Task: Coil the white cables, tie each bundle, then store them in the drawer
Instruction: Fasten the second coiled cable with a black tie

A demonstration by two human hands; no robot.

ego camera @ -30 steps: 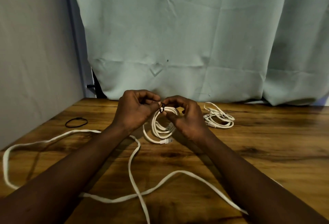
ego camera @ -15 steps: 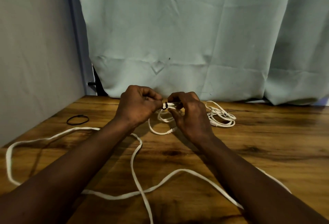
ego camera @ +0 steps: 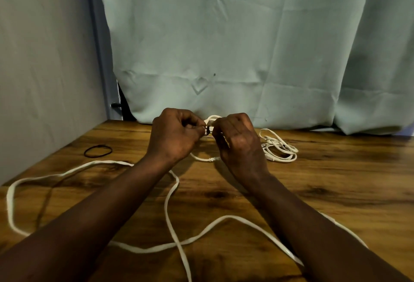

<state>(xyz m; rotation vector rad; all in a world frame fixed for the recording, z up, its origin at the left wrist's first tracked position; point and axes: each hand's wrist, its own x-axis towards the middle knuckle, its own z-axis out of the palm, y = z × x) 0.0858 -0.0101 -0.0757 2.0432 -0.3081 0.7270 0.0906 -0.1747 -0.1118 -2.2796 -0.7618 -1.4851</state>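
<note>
While both hands, left hand point(ego camera: 177, 135) and right hand point(ego camera: 240, 141), pinch the small coiled cable point(ego camera: 209, 128) between them above the table point(ego camera: 336, 180), its black tie point(ego camera: 208, 129) sits at their fingertips, equally near each

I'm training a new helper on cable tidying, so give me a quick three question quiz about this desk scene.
1. True or false: the long flat cable on the table is already coiled.
2. Which lies on the person's left? A. spare black band B. finished bundle
3. What dark item sits between the left hand and right hand on the held coil?

Key: 1. False, it sprawls loose. 2. A. 3. A black tie around the coil.
</note>
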